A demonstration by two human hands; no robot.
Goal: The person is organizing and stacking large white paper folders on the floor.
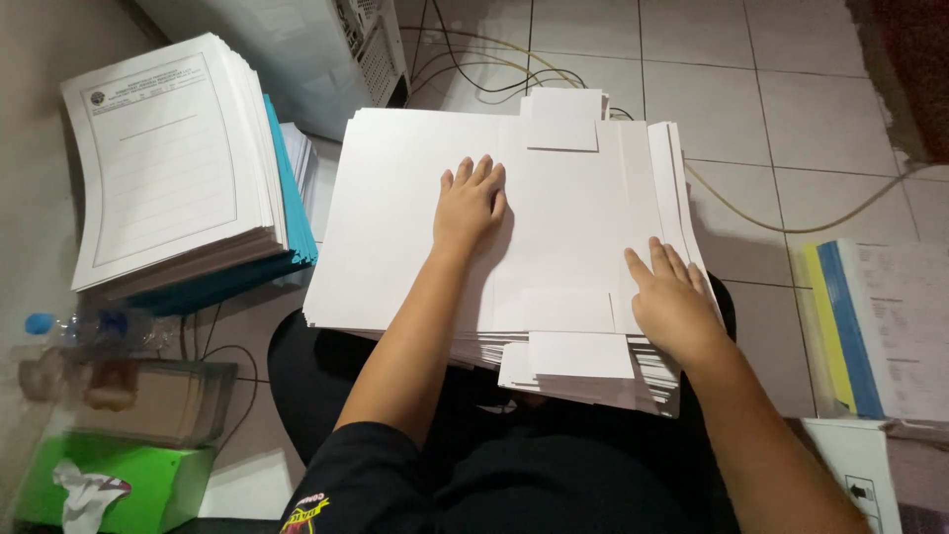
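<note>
A thick stack of blank white sheets (395, 227) rests on my lap, with narrower white pieces layered on its right side and near edge. My left hand (471, 203) lies flat on top of the stack near its middle, fingers spread toward the far edge. My right hand (672, 297) presses flat on the stack's right side, fingers over the overlapping sheet edges. Neither hand grips anything. A small white slip (563, 121) pokes out at the far edge.
A tall pile of printed forms over teal sheets (173, 168) stands at left. A plastic bottle (89, 326), clear box (148, 396) and green tissue box (129, 480) sit lower left. Papers with yellow and blue covers (870, 326) lie right. Cables (791, 213) cross the tiled floor.
</note>
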